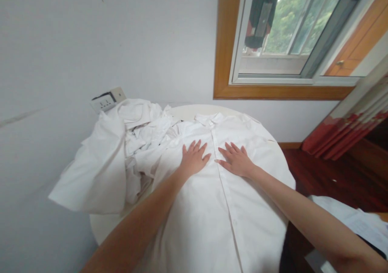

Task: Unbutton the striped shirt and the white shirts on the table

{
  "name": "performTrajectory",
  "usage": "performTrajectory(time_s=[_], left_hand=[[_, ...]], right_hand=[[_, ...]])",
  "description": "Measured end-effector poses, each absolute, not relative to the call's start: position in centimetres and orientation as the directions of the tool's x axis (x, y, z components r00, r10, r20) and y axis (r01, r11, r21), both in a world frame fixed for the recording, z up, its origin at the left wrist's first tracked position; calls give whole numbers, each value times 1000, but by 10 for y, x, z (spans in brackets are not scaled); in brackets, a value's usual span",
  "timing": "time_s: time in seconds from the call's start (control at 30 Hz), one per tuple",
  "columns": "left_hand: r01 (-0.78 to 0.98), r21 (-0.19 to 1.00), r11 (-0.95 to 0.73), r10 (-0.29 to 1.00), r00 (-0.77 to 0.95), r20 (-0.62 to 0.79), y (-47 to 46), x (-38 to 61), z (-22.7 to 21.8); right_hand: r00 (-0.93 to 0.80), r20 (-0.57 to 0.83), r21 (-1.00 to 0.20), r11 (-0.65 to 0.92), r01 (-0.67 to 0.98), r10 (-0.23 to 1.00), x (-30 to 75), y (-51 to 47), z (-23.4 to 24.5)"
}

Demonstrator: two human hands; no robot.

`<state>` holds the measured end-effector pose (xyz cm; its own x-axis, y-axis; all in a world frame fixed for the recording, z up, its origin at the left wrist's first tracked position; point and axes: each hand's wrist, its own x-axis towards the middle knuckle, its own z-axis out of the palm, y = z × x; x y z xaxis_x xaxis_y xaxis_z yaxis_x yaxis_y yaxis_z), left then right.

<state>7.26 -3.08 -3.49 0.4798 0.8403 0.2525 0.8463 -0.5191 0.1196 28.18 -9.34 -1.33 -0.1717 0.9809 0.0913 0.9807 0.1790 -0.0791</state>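
Note:
A white button-up shirt [209, 208] lies spread front side up over a round table [182, 112], its collar toward the wall. My left hand [194, 158] rests flat on the shirt's chest, left of the button placket, with fingers spread. On the other side of the placket my right hand [236, 159] also lies flat, fingers apart, its thumb reaching the placket. Neither hand grips the cloth. The lower end of the shirt runs out of view at the bottom.
Crumpled white clothes [97, 164] are heaped at the table's left, partly hanging over its edge. Behind them is a wall socket [104, 102]. A wood-framed window [226, 91] and a red-and-cream curtain [348, 119] stand beyond. More white cloth [348, 216] lies at lower right.

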Motion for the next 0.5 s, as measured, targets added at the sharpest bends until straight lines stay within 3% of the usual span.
performTrajectory(time_s=[0.2,0.4,0.5], left_hand=[[850,96,-519,844,492,213,-30,73,-26],[847,28,-531,797,488,356,16,84,-15],[858,62,-510,835,476,274,34,90,-21]], right_hand=[[-172,160,-66,184,981,972,276,-39,-2],[-145,125,-85,156,984,982,260,-20,-29],[-159,116,-82,169,982,980,259,-29,-31]])
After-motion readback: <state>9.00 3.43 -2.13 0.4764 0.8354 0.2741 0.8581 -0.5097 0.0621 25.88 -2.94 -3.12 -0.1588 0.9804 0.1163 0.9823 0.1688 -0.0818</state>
